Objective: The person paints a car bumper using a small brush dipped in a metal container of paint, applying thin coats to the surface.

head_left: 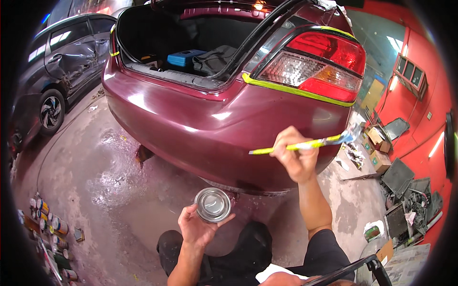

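Note:
My left hand [198, 226] holds a round, shiny metal can [213, 205] from below, its opening facing up; the inside is bright and reflective. My right hand [296, 155] is raised before the right corner of the car's bumper, fingers closed around a slim yellow-handled paintbrush [312, 144]. The brush lies nearly level, its bluish-white, frayed-looking end pointing right. Behind it is the glossy dark red rear bumper [200, 128]. Yellow-green masking tape [296, 93] borders the red and clear tail light [317, 64].
The trunk stands open with a blue case [183, 58] inside. A dented dark car [71, 62] is parked at left. Several paint cans [59, 225] stand at lower left. Cardboard boxes [379, 159] and dark scrap parts [398, 178] line the red wall [429, 128]. Wet-looking patches mark the concrete floor [86, 167].

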`<control>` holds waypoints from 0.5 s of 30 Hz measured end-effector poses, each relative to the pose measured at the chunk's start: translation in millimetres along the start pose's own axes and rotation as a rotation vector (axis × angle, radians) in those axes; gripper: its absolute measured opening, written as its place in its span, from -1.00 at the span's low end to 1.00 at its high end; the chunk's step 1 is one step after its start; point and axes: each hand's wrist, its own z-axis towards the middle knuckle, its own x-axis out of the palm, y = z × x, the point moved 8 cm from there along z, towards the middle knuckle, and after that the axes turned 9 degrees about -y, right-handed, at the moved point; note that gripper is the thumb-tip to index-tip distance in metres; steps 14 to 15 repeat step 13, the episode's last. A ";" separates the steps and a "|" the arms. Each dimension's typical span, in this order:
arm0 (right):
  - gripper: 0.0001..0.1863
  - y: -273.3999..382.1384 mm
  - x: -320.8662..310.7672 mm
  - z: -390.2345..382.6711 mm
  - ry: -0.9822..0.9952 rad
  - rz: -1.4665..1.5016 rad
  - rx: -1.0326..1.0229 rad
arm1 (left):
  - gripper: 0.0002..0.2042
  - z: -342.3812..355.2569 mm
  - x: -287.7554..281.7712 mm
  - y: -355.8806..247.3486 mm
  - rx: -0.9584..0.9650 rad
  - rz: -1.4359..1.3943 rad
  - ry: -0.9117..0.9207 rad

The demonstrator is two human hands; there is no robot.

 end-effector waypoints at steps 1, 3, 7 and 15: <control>-0.97 6.5 6.4 -6.7 0.057 -0.051 -0.013 | -0.43 -0.1 3.2 0.6 -0.001 -0.002 0.010; -0.92 7.4 20.5 -19.1 0.090 -0.066 0.040 | -0.42 0.6 9.1 0.0 0.004 -0.005 0.006; -0.96 4.5 42.3 -37.9 0.225 -0.009 0.090 | -0.44 5.0 22.4 5.3 -0.009 0.036 0.040; -0.94 0.0 70.1 -64.2 0.426 -0.003 0.177 | -0.44 -5.1 31.6 8.2 -0.015 0.016 0.153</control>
